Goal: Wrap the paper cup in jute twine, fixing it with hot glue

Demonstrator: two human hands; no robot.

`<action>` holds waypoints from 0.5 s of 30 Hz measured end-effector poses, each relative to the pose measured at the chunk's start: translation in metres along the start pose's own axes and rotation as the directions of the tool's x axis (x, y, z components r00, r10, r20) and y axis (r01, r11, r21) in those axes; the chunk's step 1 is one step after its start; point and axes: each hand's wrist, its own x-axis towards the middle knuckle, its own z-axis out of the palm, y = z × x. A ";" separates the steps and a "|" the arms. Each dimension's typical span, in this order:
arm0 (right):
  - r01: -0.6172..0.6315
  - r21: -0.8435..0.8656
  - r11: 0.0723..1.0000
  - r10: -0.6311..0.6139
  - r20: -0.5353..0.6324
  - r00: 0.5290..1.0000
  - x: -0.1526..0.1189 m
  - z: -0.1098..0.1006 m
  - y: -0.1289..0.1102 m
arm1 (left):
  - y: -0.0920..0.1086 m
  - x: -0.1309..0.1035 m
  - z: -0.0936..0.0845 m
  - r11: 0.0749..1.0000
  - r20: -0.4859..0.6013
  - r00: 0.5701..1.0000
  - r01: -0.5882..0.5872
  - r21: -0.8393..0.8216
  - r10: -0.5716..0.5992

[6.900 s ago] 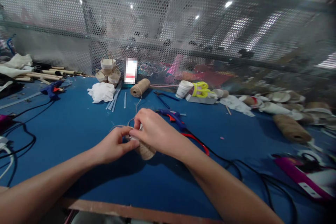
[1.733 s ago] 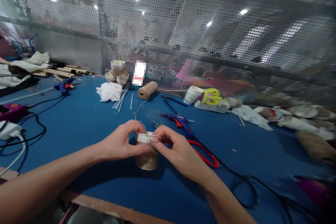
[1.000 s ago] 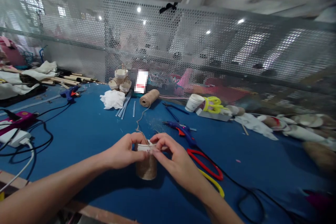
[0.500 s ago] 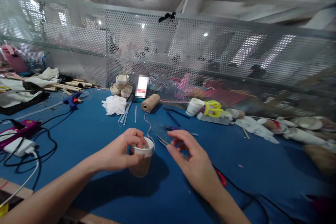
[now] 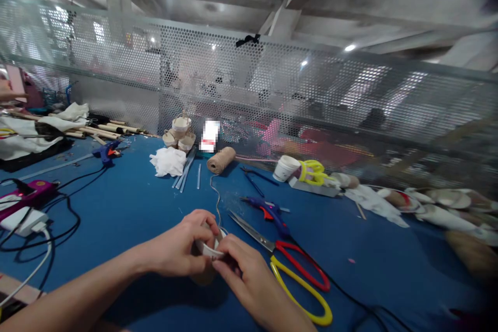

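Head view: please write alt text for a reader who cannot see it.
A person's left hand grips a white-rimmed cup, the right hand at its rim, at a blue table. Scissors and a blue glue gun lie to the right; a twine roll lies farther back.

Perforated grey metal panel (image 5: pixel 229 70) stands along the far edge of the blue desk (image 5: pixel 116 212). Magenta power strip (image 5: pixel 37 192): near left edge. Pale slender rods (image 5: pixel 98 134): far left corner.

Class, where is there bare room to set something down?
Left: between the crumpled white bundle and left hand. Right: between the scissors and white sheet, barring one pink scrap. Crowded: around the twine roll and beside the right hand.
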 end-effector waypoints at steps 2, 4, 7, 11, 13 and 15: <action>-0.020 0.013 1.000 0.020 -0.016 1.000 0.000 0.000 0.002 | -0.001 0.000 -0.001 0.999 -0.027 1.000 0.010 -0.045 -0.012; -0.072 0.040 0.997 0.075 -0.074 0.994 0.000 0.000 0.005 | -0.005 0.000 -0.002 0.992 -0.088 0.994 0.062 -0.112 -0.072; -0.149 0.133 0.980 0.174 -0.205 0.963 0.001 0.001 0.011 | -0.015 0.003 -0.003 0.954 -0.161 0.962 0.181 -0.240 -0.223; -0.156 0.270 0.950 0.228 -0.257 0.939 0.003 0.010 0.015 | -0.027 0.007 0.002 0.784 -0.027 0.952 0.235 -0.574 -0.305; -0.163 0.322 0.933 0.231 -0.189 0.954 0.003 0.013 0.013 | -0.027 0.008 0.005 0.719 0.030 0.944 0.271 -0.640 -0.329; -0.175 0.316 0.932 0.220 -0.112 0.969 0.004 0.006 0.011 | -0.026 0.008 0.006 0.683 0.055 0.926 0.315 -0.659 -0.374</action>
